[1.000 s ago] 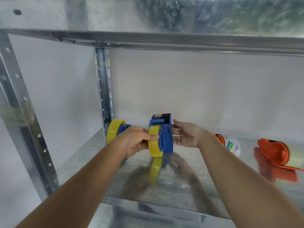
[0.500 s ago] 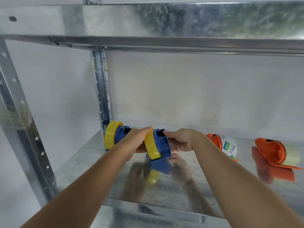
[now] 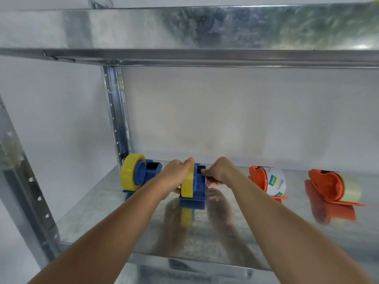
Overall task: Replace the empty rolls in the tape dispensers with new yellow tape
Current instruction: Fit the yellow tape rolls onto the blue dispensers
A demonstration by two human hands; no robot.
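A blue tape dispenser (image 3: pixel 198 191) with a yellow tape roll (image 3: pixel 187 182) on it stands on the metal shelf (image 3: pixel 102 203), between my hands. My left hand (image 3: pixel 174 175) grips the yellow roll from the left, thumb over its top. My right hand (image 3: pixel 219 173) pinches the dispenser's far end near the black cutter. A second blue dispenser (image 3: pixel 147 173) carrying a yellow roll (image 3: pixel 129 174) stands at the back left, untouched.
Two orange dispensers sit to the right: one (image 3: pixel 259 179) with a white labelled roll, one (image 3: pixel 328 185) with a pale clear roll. A shelf upright (image 3: pixel 118 119) rises behind the left dispenser. Another steel shelf (image 3: pixel 184 31) hangs low overhead.
Both hands lowered the blue dispenser with its yellow roll from mid-air onto the shelf, further back. It now stands on its base beside the left dispenser.
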